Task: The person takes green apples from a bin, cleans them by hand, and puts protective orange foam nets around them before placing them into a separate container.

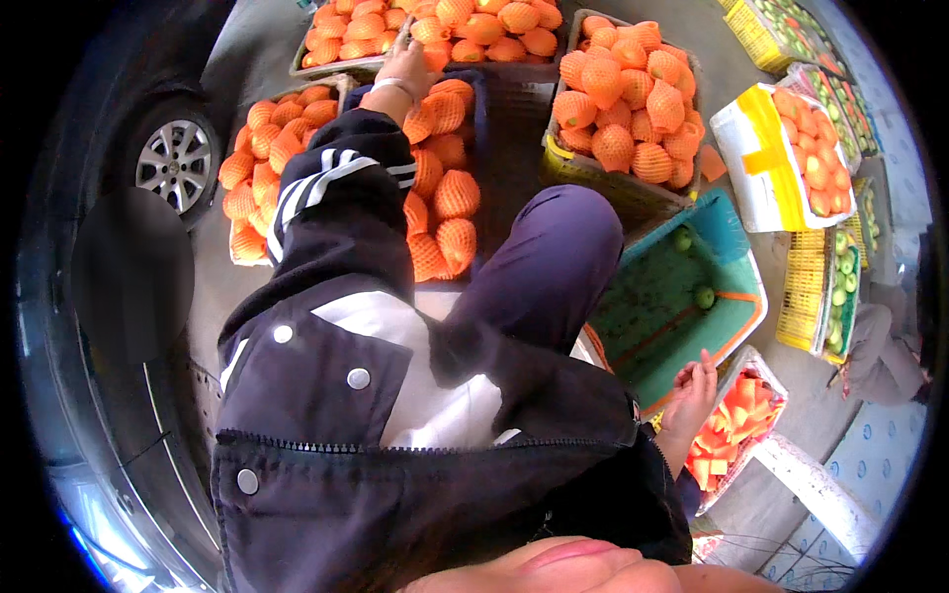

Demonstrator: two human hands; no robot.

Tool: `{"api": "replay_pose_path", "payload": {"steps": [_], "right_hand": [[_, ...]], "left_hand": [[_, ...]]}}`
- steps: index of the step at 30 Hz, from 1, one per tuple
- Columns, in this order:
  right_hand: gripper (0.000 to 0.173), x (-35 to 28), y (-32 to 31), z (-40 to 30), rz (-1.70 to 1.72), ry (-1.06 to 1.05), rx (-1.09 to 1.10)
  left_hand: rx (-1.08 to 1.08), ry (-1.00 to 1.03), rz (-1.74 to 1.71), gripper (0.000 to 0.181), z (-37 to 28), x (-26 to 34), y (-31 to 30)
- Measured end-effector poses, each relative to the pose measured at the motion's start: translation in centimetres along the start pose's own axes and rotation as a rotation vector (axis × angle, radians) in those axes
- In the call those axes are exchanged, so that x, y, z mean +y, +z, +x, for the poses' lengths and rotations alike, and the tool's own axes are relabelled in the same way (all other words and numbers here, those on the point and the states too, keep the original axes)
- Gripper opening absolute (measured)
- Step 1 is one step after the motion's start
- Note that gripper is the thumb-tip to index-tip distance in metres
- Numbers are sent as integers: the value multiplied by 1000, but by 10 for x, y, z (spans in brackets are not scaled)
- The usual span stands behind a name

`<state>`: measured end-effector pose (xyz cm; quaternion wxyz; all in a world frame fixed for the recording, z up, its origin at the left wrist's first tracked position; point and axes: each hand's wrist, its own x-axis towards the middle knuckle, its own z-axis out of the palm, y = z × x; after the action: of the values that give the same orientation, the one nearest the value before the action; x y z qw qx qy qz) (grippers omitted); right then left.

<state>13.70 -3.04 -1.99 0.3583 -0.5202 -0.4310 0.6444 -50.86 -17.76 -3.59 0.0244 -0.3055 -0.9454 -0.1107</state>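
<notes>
My left hand (404,70), with a white band at its wrist, reaches out to the far crates. Its fingers are against a fruit in an orange foam net (436,55); whether they grip it is hard to tell. Below that wrist stands a dark blue crate (480,122) holding several netted fruits (457,194). My right hand (689,393) is empty, fingers loosely bent and apart, near the corner of a green-lined box (637,326). Inside that box lie a few green fruits (703,297). Beside the same hand is a container of loose orange foam nets (738,422).
Crates of netted fruit stand at the far left (348,70), left (345,89) and right (550,159). A white foam box (730,163) and yellow crates of green fruit (804,293) line the right side. A parked car (174,159) borders the left. Another person's leg (878,356) shows at right.
</notes>
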Motion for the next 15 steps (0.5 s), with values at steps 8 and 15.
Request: {"api": "replay_pose_path", "payload": {"steps": [8, 15], "right_hand": [[31, 6, 11, 12, -71, 87, 18], [32, 7, 32, 23, -110, 109, 3]], "left_hand": [[-589, -109, 123, 68, 43, -20, 60], [-478, -226, -159, 67, 49, -30, 49]]}}
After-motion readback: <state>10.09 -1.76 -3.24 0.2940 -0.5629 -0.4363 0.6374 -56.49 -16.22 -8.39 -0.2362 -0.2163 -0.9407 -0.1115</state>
